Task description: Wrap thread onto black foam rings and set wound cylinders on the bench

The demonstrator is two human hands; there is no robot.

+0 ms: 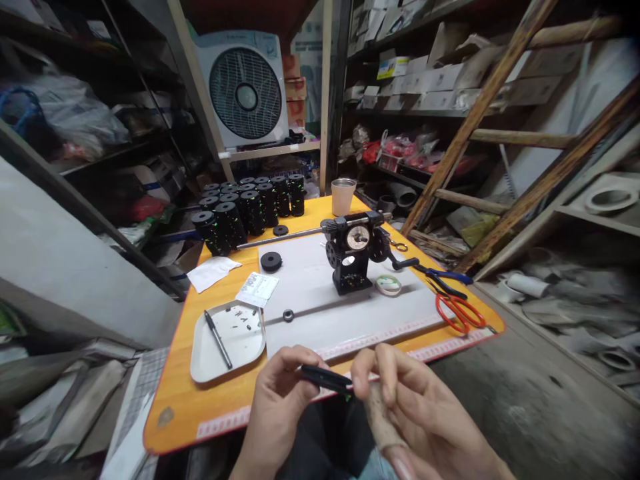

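Note:
My left hand (283,407) pinches a flat black bobbin (325,379) between thumb and fingers, edge-on to me, above the table's near edge. Close against the bobbin's right edge is my right hand (420,407), its fingertips pressed together. A beige covering (383,420) wraps one of its fingers; whatever the fingertips hold is too small to make out. Beyond my hands, a black hand-crank winding machine (355,250) with gears stands on a white board (310,267). Another black bobbin (271,261) lies flat on the board, and a small metal ring (289,315) sits nearer me.
A white tray (200,363) with a pen (219,340) and tiny parts is at left. Black cylinder stacks (250,207) and a cup (343,197) stand behind. Red-handled scissors (460,313), pliers (445,275) and a tape roll (389,285) lie right. A wooden ladder (480,113) leans beyond.

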